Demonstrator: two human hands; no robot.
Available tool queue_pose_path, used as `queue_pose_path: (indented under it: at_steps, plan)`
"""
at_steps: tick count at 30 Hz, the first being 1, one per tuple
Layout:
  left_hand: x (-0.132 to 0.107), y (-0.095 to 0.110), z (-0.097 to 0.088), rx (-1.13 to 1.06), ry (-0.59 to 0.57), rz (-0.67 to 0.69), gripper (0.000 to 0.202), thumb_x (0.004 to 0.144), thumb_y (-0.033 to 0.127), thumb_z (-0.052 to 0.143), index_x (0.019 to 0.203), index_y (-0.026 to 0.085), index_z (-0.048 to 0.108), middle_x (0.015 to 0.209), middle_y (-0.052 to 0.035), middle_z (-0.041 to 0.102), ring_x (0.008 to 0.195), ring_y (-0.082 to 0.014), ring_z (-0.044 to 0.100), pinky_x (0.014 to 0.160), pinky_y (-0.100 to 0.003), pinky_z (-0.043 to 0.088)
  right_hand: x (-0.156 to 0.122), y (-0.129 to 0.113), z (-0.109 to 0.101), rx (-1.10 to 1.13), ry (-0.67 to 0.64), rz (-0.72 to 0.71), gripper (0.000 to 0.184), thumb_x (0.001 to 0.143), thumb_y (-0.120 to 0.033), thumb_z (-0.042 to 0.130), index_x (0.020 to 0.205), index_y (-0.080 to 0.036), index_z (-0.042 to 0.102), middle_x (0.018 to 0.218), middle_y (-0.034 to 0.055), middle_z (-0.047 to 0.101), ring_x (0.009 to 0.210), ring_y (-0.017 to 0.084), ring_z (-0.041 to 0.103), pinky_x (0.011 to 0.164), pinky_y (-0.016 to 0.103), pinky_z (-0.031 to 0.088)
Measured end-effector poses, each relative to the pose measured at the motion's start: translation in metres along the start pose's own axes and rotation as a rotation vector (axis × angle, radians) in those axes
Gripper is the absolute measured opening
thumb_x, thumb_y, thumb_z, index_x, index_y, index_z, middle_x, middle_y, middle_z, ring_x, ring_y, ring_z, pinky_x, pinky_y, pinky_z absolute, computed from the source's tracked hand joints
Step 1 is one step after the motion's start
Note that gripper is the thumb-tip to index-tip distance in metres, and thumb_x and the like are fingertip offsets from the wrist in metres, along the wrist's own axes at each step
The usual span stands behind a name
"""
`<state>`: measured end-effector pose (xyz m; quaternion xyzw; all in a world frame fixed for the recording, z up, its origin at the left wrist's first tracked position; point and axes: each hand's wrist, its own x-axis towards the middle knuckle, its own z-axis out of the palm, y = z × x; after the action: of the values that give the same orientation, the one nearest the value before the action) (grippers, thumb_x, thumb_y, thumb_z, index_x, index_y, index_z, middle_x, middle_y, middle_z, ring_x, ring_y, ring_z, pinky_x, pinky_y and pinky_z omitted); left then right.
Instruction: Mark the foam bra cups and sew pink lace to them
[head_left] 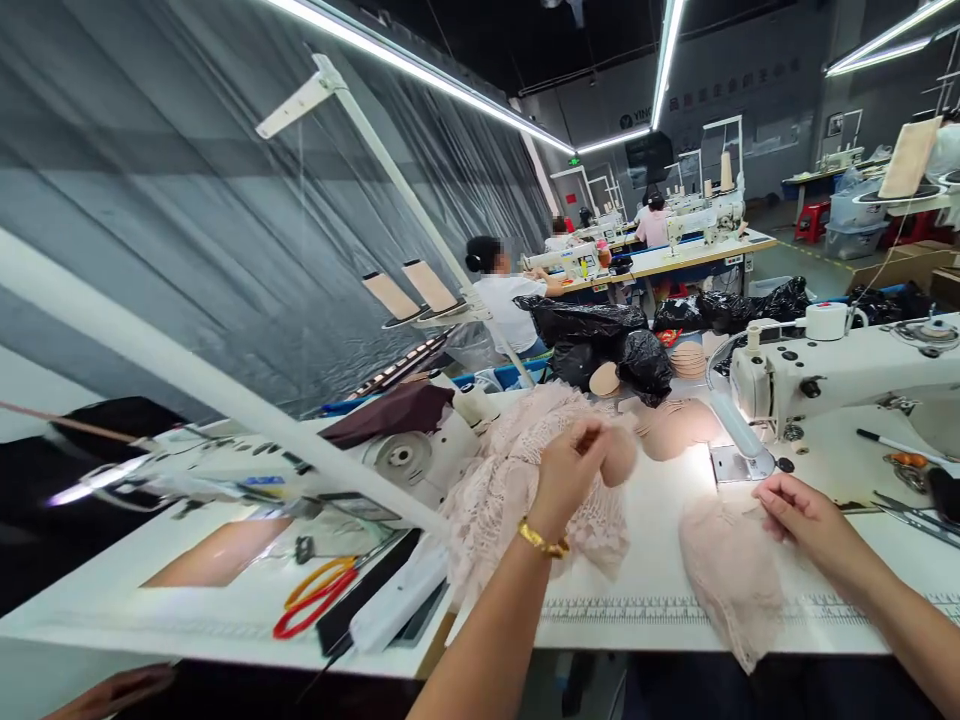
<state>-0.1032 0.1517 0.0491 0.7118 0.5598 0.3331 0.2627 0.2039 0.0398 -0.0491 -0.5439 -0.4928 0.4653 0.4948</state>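
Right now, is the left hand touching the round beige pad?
Touching. The head view shows the left hand pinching the round beige pad at its near edge, between thumb and fingers.

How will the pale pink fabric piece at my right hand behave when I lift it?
The pale pink fabric piece will likely flop, since its wrinkled tip hangs past the table edge. It's probably light, looking thin and sheer.

A lace piece (pixel 727 565) overhangs the table's (pixel 656 555) near edge, crossing a ruler (pixel 600 609). Pads (pixel 679 430) lie toward the far edge.
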Motion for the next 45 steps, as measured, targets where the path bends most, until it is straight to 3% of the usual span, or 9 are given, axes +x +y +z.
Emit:
queue_pose_path:
  at_steps: [5, 9, 14, 18, 22, 28, 34, 39, 45]
  plan:
    - [-0.034, 0.033, 0.052, -0.327, -0.483, 0.02, 0.036, 0.084, 0.05, 0.072, 0.091, 0.015, 0.076, 0.083, -0.0059, 0.072, 0.075, -0.018, 0.063, 0.067, -0.028, 0.05, -0.005, -0.007, -0.001, 0.057, -0.038, -0.007, 0.068, 0.097, -0.084, 0.049, 0.105, -0.021, 0.073, 0.084, 0.0043, 0.068, 0.076, 0.022, 0.064, 0.073, 0.036, 0.053]
    - [-0.037, 0.046, 0.085, -0.353, -0.6, 0.006, 0.032, 0.083, 0.046, 0.073, 0.088, 0.015, 0.076, 0.076, -0.0035, 0.068, 0.07, -0.0168, 0.059, 0.064, -0.028, 0.045, -0.014, -0.018, 0.003, -0.003, -0.076, -0.059, 0.06, 0.092, -0.08, 0.064, 0.103, -0.022, 0.074, 0.078, 0.0006, 0.063, 0.077, 0.022, 0.061, 0.074, 0.035, 0.05]
    - [-0.032, 0.06, 0.074, -0.251, -0.694, 0.255, 0.071, 0.072, 0.048, 0.089, 0.135, 0.022, 0.069, 0.142, -0.014, 0.066, 0.127, -0.0343, 0.061, 0.103, -0.044, 0.05, -0.031, -0.037, 0.006, -0.162, -0.157, -0.171, 0.031, 0.101, -0.056, 0.066, 0.1, -0.027, 0.077, 0.08, -0.0003, 0.063, 0.077, 0.02, 0.058, 0.071, 0.033, 0.045]
    - [-0.029, 0.062, 0.059, -0.167, -0.936, 0.357, 0.043, 0.075, 0.038, 0.085, 0.112, 0.023, 0.07, 0.109, -0.0042, 0.072, 0.1, -0.0252, 0.066, 0.086, -0.034, 0.05, -0.041, -0.053, 0.002, -0.388, -0.231, -0.431, 0.019, 0.11, -0.036, 0.057, 0.103, -0.03, 0.074, 0.094, 0.0016, 0.072, 0.084, 0.02, 0.067, 0.074, 0.032, 0.052]
    - [-0.028, 0.057, 0.047, -0.087, -0.746, 0.376, 0.02, 0.081, 0.028, 0.073, 0.081, 0.022, 0.054, 0.075, 0.0048, 0.054, 0.067, -0.0126, 0.046, 0.062, -0.025, 0.035, -0.038, -0.065, 0.001, -0.499, -0.005, -0.761, 0.017, 0.109, -0.02, 0.056, 0.111, -0.031, 0.069, 0.091, 0.0012, 0.072, 0.079, 0.018, 0.069, 0.067, 0.027, 0.054]
    - [-0.046, 0.041, 0.043, 0.577, -0.196, 0.888, 0.016, 0.099, 0.014, 0.055, 0.086, 0.022, 0.06, 0.084, -0.0047, 0.065, 0.079, -0.021, 0.057, 0.068, -0.034, 0.039, -0.009, -0.035, 0.003, -0.741, 0.048, -0.977, 0.033, 0.104, -0.008, 0.051, 0.121, -0.028, 0.071, 0.107, 0.0071, 0.078, 0.092, 0.023, 0.074, 0.078, 0.033, 0.06]
    - [-0.043, 0.035, 0.083, 0.719, -0.433, 1.101, 0.011, 0.105, 0.025, 0.062, 0.097, 0.018, 0.063, 0.097, -0.0054, 0.069, 0.09, -0.0218, 0.062, 0.083, -0.035, 0.049, 0.03, 0.003, -0.032, -0.85, -0.231, -0.83, 0.032, 0.106, -0.015, 0.048, 0.112, -0.03, 0.076, 0.103, -0.0001, 0.08, 0.089, 0.02, 0.076, 0.076, 0.029, 0.062]
    - [-0.01, 0.031, 0.116, 0.785, -0.509, 1.042, 0.015, 0.102, 0.017, 0.057, 0.089, 0.018, 0.063, 0.084, -0.0034, 0.066, 0.07, -0.0194, 0.055, 0.062, -0.035, 0.042, 0.045, 0.018, -0.058, -0.865, -0.328, -0.849, 0.035, 0.107, -0.012, 0.045, 0.12, -0.026, 0.075, 0.127, 0.0062, 0.079, 0.119, 0.024, 0.071, 0.1, 0.037, 0.06]
    - [-0.013, 0.015, 0.127, 0.696, -0.384, 1.006, 0.015, 0.096, 0.015, 0.062, 0.082, 0.019, 0.06, 0.089, -0.0053, 0.064, 0.079, -0.0206, 0.057, 0.068, -0.034, 0.043, 0.036, 0.018, -0.063, -0.967, -0.335, -0.791, 0.044, 0.102, -0.004, 0.044, 0.131, -0.028, 0.069, 0.121, 0.009, 0.074, 0.105, 0.027, 0.068, 0.086, 0.042, 0.056]
